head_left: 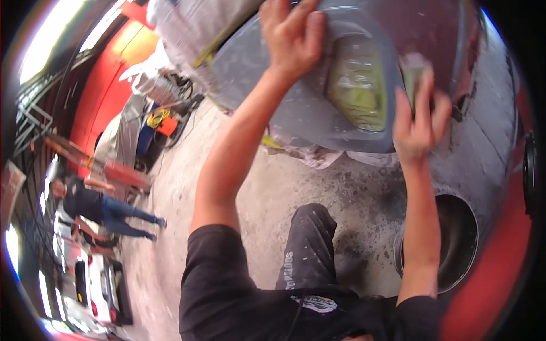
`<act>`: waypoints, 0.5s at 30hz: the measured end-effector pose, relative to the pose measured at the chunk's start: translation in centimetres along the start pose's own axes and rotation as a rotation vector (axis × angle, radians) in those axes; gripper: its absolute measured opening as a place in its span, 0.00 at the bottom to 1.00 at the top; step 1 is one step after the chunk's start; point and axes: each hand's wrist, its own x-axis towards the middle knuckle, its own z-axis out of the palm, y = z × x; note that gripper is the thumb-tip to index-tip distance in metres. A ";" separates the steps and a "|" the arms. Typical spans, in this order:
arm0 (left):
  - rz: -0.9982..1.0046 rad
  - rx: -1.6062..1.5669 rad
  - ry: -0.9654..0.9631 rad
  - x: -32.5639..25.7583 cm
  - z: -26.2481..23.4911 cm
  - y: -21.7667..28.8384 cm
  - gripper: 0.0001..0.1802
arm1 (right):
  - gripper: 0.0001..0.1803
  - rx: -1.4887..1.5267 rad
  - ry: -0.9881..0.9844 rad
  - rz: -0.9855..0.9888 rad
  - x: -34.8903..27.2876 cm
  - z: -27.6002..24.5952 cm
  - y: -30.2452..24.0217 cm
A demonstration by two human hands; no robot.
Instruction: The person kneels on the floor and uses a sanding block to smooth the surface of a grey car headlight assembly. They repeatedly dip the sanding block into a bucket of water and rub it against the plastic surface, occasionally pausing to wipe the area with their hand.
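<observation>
A wet-looking grey car body panel [284,108] curves across the top, with a recess [358,94] in it showing yellow-green through a glossy surface. My left hand [293,42] rests on the panel left of that recess, fingers extended and apart; its fingertips run up to the frame's upper edge. On the recess's other side, my right hand [418,125] grips a thin greyish-green pad [413,74] against the panel near the dark maroon bodywork [426,28]. Motion smears the right fingers and the pad, so its exact kind is unclear.
A round dark bucket [459,236] stands on the floor beside my right forearm. Pale sheeting [193,34] covers the bodywork at upper left. Farther left are a machine with an orange part [166,126], a standing person [91,199] and a white car [102,287].
</observation>
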 end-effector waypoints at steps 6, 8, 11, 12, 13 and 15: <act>0.014 -0.041 -0.041 0.9 1.9 0.9 0.20 | 0.28 -0.013 -0.024 0.093 2.8 0.3 2.8; 0.100 -0.040 -0.085 0.2 0.4 -2.5 0.19 | 0.32 -0.029 -0.015 0.099 4.9 2.6 1.9; 0.002 -0.058 0.000 0.8 0.6 -1.2 0.22 | 0.38 -0.015 -0.046 0.077 -1.9 -0.1 1.5; 0.053 -0.013 0.002 1.2 1.2 -0.7 0.23 | 0.40 0.034 -0.043 0.098 -4.4 -0.9 1.6; 0.031 -0.012 -0.009 1.5 1.6 0.6 0.25 | 0.40 0.026 -0.016 0.109 -4.0 -1.1 2.3; 0.098 0.005 -0.004 2.0 2.1 1.6 0.26 | 0.40 0.022 0.016 0.140 -3.2 -1.7 2.7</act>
